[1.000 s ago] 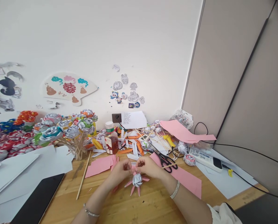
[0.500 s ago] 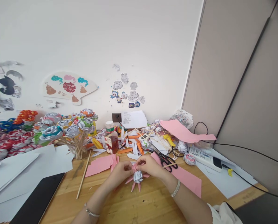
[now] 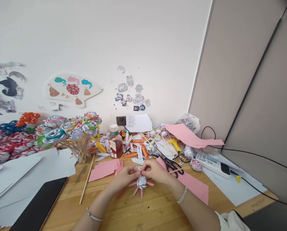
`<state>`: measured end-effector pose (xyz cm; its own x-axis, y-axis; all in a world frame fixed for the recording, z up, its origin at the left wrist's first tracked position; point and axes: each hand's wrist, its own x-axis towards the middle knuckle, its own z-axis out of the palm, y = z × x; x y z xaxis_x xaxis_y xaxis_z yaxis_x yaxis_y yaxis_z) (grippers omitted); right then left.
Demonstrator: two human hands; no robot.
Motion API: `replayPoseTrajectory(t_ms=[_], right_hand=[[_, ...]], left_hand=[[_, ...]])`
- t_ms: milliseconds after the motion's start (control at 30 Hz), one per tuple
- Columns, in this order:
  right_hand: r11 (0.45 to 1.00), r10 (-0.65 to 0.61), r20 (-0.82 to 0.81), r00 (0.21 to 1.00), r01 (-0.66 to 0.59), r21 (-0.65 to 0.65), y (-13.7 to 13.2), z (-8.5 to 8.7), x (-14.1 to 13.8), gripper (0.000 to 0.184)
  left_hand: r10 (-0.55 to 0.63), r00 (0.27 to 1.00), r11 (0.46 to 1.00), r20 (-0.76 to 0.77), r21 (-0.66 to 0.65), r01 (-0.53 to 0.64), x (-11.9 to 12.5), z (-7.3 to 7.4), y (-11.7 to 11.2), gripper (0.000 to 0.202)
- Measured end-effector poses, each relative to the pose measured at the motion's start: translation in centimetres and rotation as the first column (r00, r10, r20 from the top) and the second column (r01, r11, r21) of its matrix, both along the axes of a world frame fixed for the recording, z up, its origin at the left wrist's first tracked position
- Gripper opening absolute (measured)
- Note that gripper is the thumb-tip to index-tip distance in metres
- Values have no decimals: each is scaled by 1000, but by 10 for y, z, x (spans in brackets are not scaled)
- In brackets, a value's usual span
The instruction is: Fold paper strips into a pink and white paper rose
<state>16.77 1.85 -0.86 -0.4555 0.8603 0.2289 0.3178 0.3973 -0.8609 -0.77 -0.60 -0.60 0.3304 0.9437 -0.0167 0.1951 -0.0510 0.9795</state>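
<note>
A paper flower (image 3: 141, 182) with a crumpled white centre and narrow pink petals sits between my hands at the front middle of the table. My left hand (image 3: 129, 176) has its fingers closed at the flower's far side. Meeting it there, my right hand (image 3: 153, 171) pinches the same spot, thumbs close together. The fingers hide the petal they grip. Several pink petals spread out below and beside the white centre. Left of my hands lie pink paper pieces (image 3: 101, 171); black scissors (image 3: 171, 165) lie to the right on a pink sheet (image 3: 193, 186).
A jar (image 3: 115, 142) stands behind my hands among paper scraps. Bunched paper flowers (image 3: 54, 134) on sticks fill the left. A wooden stick (image 3: 87, 179), a black tablet-like slab (image 3: 39, 205) and white sheets (image 3: 11, 179) lie left. A white power strip (image 3: 213, 165) and cable are right.
The flower has turned slightly, its lower petals swinging left. My fingertips have drawn closer together over the far petal, covering more of it. The camera view has shifted a little.
</note>
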Motion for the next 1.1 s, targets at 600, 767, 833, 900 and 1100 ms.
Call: replayPoseTrajectory(t_ms=[600, 767, 833, 900, 1100], right_hand=[[951, -9, -16, 1000, 14, 308, -11, 5, -8, 10], [899, 113, 7, 994, -105, 425, -9, 4, -6, 10], [916, 130, 14, 991, -126, 382, -8, 6, -4, 10], [945, 137, 0, 991, -130, 300, -9, 8, -2, 16], [920, 159, 64, 985, -171, 352, -16, 16, -4, 38]], left_hand=[[154, 982, 987, 111, -52, -149, -2, 0, 7, 45], [170, 981, 985, 93, -27, -168, -3, -1, 9, 43], [163, 983, 987, 87, -19, -162, -3, -1, 9, 44], [155, 984, 988, 83, -6, -155, -3, 0, 9, 44], [170, 982, 985, 79, 22, -173, -2, -4, 11, 43]])
